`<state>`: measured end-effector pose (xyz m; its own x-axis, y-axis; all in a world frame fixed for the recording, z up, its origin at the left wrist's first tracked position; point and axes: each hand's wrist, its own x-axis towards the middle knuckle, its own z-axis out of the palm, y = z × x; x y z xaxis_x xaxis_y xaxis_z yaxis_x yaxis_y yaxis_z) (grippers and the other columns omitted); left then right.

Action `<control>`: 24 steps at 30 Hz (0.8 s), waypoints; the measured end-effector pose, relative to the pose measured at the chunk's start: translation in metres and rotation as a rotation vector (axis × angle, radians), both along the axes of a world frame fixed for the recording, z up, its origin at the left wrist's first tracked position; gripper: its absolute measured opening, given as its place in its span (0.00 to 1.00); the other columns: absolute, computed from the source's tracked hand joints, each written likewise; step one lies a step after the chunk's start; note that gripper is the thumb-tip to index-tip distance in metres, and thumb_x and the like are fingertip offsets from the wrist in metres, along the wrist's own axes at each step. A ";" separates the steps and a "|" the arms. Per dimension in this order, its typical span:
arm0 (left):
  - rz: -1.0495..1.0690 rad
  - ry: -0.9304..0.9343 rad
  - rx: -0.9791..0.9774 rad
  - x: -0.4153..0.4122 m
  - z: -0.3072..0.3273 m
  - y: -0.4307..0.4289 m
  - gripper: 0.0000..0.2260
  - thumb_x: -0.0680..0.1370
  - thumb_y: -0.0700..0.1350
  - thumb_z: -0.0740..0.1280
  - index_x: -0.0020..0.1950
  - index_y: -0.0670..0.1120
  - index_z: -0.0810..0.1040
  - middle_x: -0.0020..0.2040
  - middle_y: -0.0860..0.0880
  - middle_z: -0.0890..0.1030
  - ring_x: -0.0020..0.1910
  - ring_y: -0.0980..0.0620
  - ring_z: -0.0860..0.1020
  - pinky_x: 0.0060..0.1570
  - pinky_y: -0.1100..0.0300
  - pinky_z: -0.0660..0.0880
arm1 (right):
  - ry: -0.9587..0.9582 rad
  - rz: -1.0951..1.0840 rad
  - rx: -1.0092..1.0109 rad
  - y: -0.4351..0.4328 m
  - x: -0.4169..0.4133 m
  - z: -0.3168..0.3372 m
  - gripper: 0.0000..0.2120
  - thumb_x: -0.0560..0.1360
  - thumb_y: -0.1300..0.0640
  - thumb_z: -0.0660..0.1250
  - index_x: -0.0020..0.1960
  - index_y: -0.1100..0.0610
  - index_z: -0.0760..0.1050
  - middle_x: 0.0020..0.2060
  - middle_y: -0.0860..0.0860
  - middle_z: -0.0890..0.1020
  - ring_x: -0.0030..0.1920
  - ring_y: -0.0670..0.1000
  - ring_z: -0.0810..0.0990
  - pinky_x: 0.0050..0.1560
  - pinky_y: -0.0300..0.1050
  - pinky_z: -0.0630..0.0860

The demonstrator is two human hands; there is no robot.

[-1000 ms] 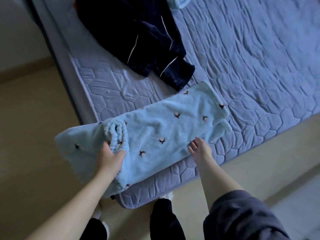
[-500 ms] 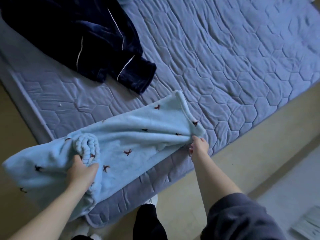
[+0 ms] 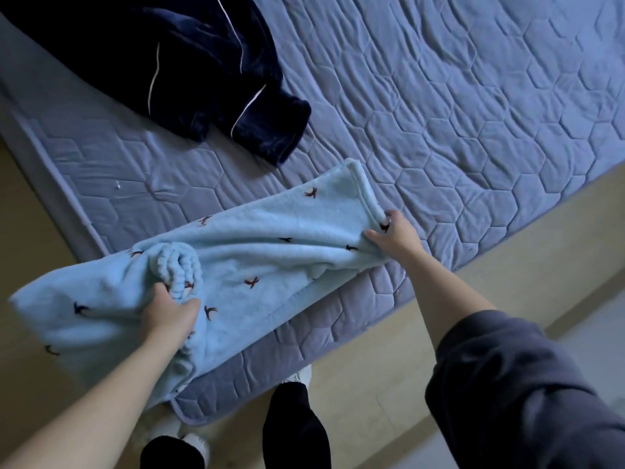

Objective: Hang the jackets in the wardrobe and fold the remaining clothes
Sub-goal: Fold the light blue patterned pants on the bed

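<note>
Head view: folding soft fleece (image 3: 270, 252) on the bed's (image 3: 473, 130) corner.
Left hand (image 3: 169, 313) is gripping its rolled cuff (image 3: 176, 265), right hand (image 3: 394, 233) pinching the hem (image 3: 363, 187); probably light.

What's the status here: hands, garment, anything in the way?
Left hand grips blue fleece garment at ribbed cuff; right hand pinches far hem. Garment stretched over mattress corner, left end overhanging. Navy garment lies apart, clear of it.
</note>
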<state>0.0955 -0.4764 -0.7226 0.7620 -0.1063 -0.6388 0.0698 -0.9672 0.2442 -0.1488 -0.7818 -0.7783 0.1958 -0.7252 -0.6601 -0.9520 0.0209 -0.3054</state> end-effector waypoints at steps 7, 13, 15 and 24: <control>-0.012 0.003 0.008 -0.003 -0.003 0.008 0.09 0.72 0.39 0.66 0.46 0.43 0.65 0.36 0.43 0.74 0.32 0.43 0.75 0.29 0.58 0.68 | -0.104 0.018 0.131 -0.027 0.029 0.018 0.12 0.72 0.49 0.69 0.48 0.56 0.73 0.39 0.48 0.77 0.41 0.50 0.76 0.33 0.42 0.70; 0.000 -0.004 -0.009 0.005 0.040 0.012 0.09 0.71 0.39 0.65 0.46 0.42 0.66 0.41 0.41 0.74 0.40 0.39 0.74 0.40 0.51 0.72 | -0.269 -0.077 0.138 -0.013 0.035 0.071 0.11 0.74 0.52 0.68 0.53 0.55 0.76 0.45 0.51 0.80 0.46 0.52 0.79 0.42 0.44 0.75; 0.018 -0.032 -0.040 0.016 0.073 0.011 0.09 0.71 0.38 0.64 0.48 0.42 0.66 0.43 0.40 0.74 0.38 0.40 0.73 0.40 0.51 0.71 | -0.282 -0.043 0.100 -0.009 0.032 0.104 0.08 0.74 0.53 0.68 0.52 0.54 0.74 0.44 0.50 0.79 0.45 0.52 0.77 0.40 0.43 0.70; 0.008 -0.274 0.002 0.108 0.307 0.031 0.10 0.71 0.40 0.64 0.51 0.40 0.70 0.52 0.34 0.76 0.49 0.33 0.74 0.47 0.49 0.69 | -0.243 -0.014 -0.105 -0.001 0.012 0.323 0.14 0.77 0.50 0.64 0.55 0.59 0.72 0.46 0.53 0.76 0.46 0.56 0.75 0.44 0.46 0.68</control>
<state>0.2034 -0.4454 -0.4158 0.9074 -0.0986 -0.4085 0.0091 -0.9673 0.2536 -0.1371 -0.7832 -0.4554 0.3287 -0.7910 -0.5159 -0.8501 -0.0099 -0.5265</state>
